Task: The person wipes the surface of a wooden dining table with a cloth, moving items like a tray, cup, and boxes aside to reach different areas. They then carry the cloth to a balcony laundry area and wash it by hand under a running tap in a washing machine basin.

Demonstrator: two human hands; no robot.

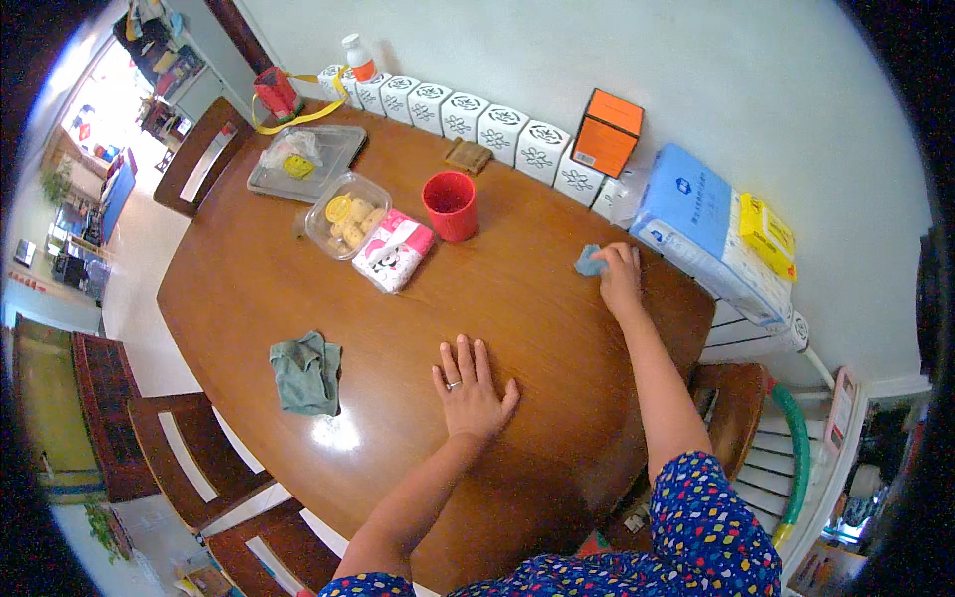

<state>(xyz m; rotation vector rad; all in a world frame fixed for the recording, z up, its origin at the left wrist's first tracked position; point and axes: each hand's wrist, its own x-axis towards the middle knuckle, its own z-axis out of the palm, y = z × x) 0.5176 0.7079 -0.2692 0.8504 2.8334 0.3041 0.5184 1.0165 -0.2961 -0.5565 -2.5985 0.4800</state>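
Note:
My left hand (473, 392) rests flat on the brown wooden table (522, 298), fingers spread, a ring on one finger, nothing held. Farther out, near the table's wall-side edge, my right hand (621, 277) grips a small light-blue cloth or wad (590, 260) against the tabletop; part of it is hidden by my fingers. To the left of my left hand lies a crumpled grey-green cloth (306, 374). A red cup (450, 207) stands upright beyond my hands. Beside it are a pink-and-white tissue pack (392, 252) and a clear plastic box of cookies (349, 216).
A lidded tray (298, 160) holds a plastic bag at the far end. White radiator sections (501, 130) line the wall, carrying a white bottle (359, 58), an orange box (608, 131) and a large blue pack (686, 201). Wooden chairs (186, 448) stand along the left.

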